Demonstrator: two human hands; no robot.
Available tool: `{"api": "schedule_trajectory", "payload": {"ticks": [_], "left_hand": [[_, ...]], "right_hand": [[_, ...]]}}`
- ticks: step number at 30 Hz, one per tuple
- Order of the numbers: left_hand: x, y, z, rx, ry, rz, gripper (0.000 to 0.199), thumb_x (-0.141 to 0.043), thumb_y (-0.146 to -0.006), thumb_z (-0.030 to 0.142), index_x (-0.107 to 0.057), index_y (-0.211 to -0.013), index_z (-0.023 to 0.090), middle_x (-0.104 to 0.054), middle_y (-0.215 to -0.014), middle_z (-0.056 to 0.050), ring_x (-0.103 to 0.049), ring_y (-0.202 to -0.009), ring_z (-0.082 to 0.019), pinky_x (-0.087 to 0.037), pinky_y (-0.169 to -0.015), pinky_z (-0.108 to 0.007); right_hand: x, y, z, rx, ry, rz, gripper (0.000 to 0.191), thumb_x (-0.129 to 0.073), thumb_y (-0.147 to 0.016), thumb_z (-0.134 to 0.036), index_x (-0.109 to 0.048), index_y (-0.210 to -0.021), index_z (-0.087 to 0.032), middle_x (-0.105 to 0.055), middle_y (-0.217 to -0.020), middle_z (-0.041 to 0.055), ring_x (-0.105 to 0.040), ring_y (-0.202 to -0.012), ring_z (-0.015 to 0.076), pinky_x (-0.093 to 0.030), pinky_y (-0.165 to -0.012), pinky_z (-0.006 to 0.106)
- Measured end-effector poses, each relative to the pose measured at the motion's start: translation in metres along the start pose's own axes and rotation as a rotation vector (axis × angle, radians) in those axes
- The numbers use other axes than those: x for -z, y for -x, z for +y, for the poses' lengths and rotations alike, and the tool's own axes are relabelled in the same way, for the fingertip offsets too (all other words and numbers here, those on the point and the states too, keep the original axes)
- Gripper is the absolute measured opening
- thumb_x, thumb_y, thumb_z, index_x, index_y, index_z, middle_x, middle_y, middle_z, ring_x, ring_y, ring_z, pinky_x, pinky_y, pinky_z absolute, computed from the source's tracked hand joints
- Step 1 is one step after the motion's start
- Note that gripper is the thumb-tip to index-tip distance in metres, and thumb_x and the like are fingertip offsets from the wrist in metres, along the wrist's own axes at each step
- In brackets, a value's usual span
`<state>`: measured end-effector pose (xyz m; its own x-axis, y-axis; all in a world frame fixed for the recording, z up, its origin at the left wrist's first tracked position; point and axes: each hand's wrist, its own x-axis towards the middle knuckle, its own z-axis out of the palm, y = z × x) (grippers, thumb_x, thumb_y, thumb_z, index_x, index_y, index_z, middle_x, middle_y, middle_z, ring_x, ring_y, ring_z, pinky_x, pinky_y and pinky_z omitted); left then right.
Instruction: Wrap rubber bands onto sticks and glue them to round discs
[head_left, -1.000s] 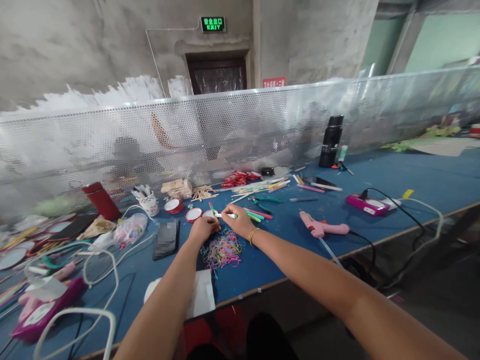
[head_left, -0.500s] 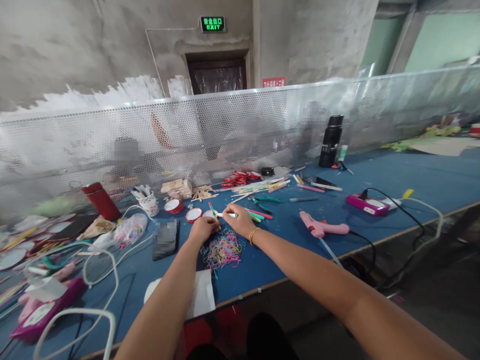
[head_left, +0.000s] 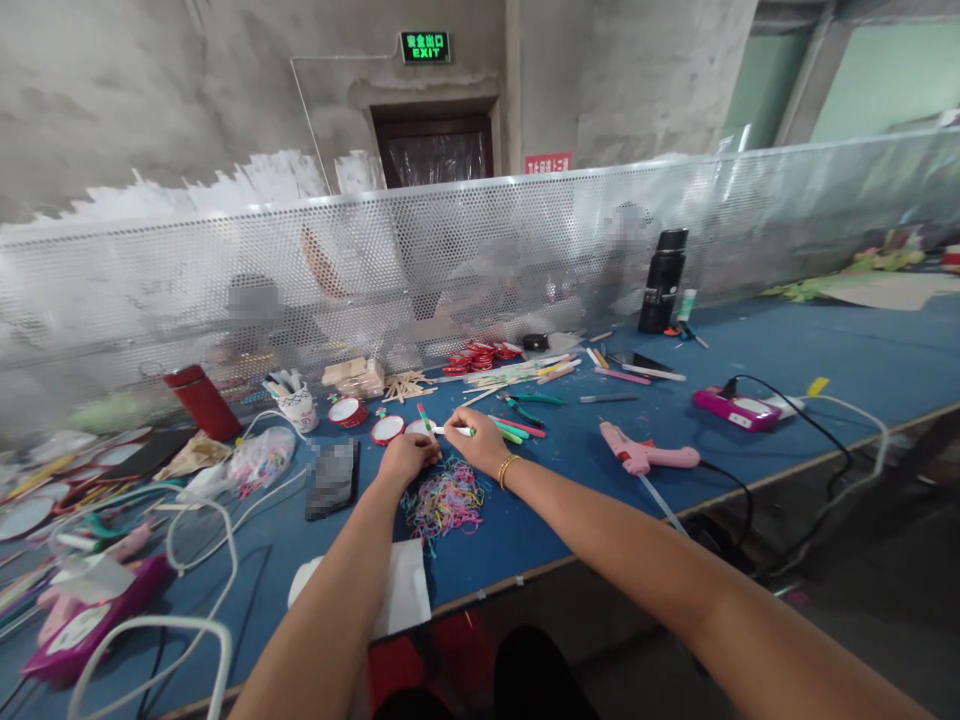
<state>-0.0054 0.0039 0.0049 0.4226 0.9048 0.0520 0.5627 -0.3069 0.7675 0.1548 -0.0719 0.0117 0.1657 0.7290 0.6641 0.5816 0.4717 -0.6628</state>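
Observation:
My left hand is closed on a thin stick whose upper end shows red and green marks. In my right hand is a white marker pen with a green end, its tip against or very close to the stick. Under and in front of both hands lies a tangled pile of coloured rubber bands. A small round red-rimmed drum sits just beyond my left hand, and a similar drum is further left. Beside my right hand lie several coloured markers.
A phone lies left of my hands, and a white sheet is under my left forearm. To the right are a pink glue gun, a purple power strip and a black flask. A perforated metal screen borders the table.
Almost nothing differs. Both hands stay in the same place, with only slight movement at the fingers.

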Motion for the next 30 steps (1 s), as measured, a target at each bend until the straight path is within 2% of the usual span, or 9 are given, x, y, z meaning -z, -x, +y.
{"api": "schedule_trajectory", "payload": {"ticks": [9,16,21,30], "left_hand": [[0.0017,0.0049,0.0071,0.007,-0.001,0.004,0.025,-0.063,-0.069,0.04,-0.068,-0.066,0.016,-0.066,-0.061,-0.003,-0.054,-0.051,-0.011,-0.037,-0.048,-0.021],[0.0005,0.0022,0.0033,0.003,0.018,-0.001,0.023,-0.063,-0.069,0.038,-0.069,-0.068,0.016,-0.067,-0.063,-0.003,-0.055,-0.053,-0.011,-0.039,-0.051,-0.02],[-0.0003,0.0006,-0.0004,-0.009,0.008,0.009,0.024,-0.063,-0.07,0.039,-0.068,-0.066,0.016,-0.066,-0.063,-0.003,-0.054,-0.052,-0.011,-0.039,-0.051,-0.021],[0.0003,0.0029,0.0029,0.004,0.015,0.008,0.024,-0.063,-0.069,0.04,-0.068,-0.067,0.016,-0.065,-0.061,-0.003,-0.055,-0.052,-0.011,-0.037,-0.049,-0.021]], "right_hand": [[0.001,0.0003,-0.0033,0.008,-0.02,-0.008,0.012,-0.05,-0.078,-0.027,-0.055,-0.069,-0.021,-0.061,-0.073,-0.0008,-0.054,-0.074,0.0154,-0.041,-0.07,0.025],[0.0009,-0.0002,-0.001,-0.015,-0.016,0.021,0.011,-0.05,-0.078,-0.026,-0.056,-0.069,-0.021,-0.061,-0.074,-0.0004,-0.054,-0.075,0.0158,-0.041,-0.071,0.026],[0.0006,-0.0001,-0.0017,0.026,-0.027,-0.008,0.012,-0.05,-0.079,-0.027,-0.055,-0.069,-0.022,-0.061,-0.073,-0.0008,-0.054,-0.074,0.0153,-0.041,-0.071,0.025],[0.0009,-0.0007,-0.0005,0.022,-0.039,-0.004,0.013,-0.05,-0.079,-0.028,-0.055,-0.07,-0.021,-0.061,-0.073,-0.0009,-0.055,-0.074,0.0152,-0.041,-0.071,0.026]]}}
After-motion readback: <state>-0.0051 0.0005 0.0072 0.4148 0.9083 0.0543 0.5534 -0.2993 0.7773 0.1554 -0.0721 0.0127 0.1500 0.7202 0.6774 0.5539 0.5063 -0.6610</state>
